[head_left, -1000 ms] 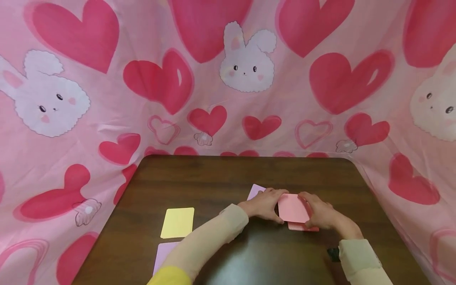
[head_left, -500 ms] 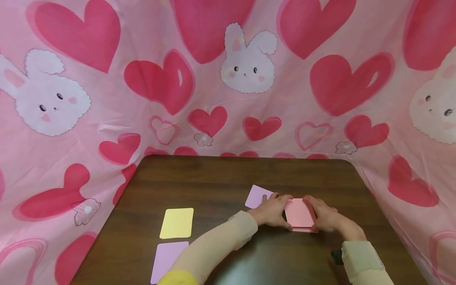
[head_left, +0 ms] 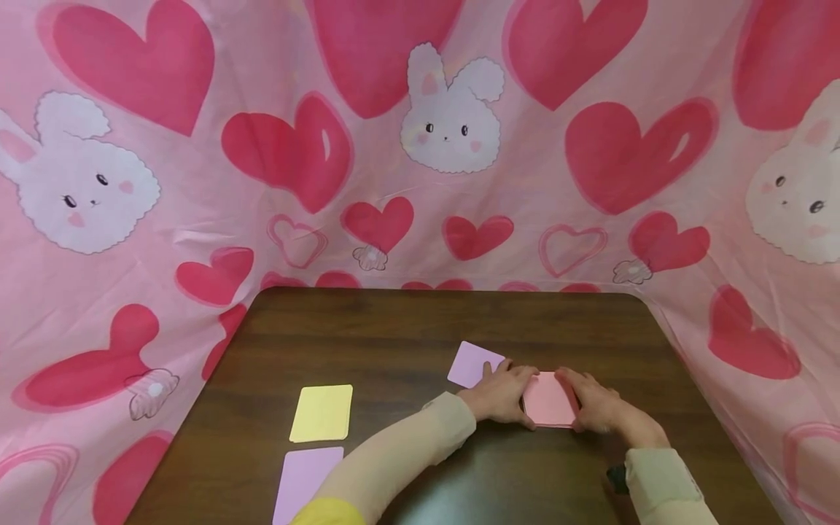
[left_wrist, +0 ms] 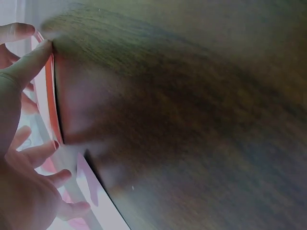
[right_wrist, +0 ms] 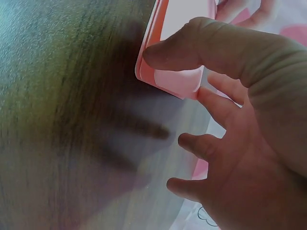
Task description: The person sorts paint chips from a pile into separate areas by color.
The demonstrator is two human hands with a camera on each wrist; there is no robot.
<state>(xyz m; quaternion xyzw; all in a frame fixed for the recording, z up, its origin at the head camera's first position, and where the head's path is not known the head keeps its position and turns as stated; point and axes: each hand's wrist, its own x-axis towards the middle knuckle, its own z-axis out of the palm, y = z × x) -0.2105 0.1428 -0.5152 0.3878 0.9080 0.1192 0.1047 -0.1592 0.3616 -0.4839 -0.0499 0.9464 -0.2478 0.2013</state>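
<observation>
A pink stack of square, round-cornered cards lies on the table between both hands. In the head view, the left hand grips its left edge, thumb at the near corner and index finger at the far one. The right hand holds the right edge the same way. The right wrist view shows its thumb on the layered rim of the pink cards, with other fingers spread past the side. A purple card lies just left of the stack, partly covered by left-hand fingers.
To the left on the dark wooden table lie a yellow card stack and, nearer, a purple card partly hidden by the left sleeve. Pink fabric with hearts and rabbits hangs around the table.
The upper pink cards came down and slightly right onto the pink card beneath, and their edges now line up. Both hands moved along with them, keeping their grip.
</observation>
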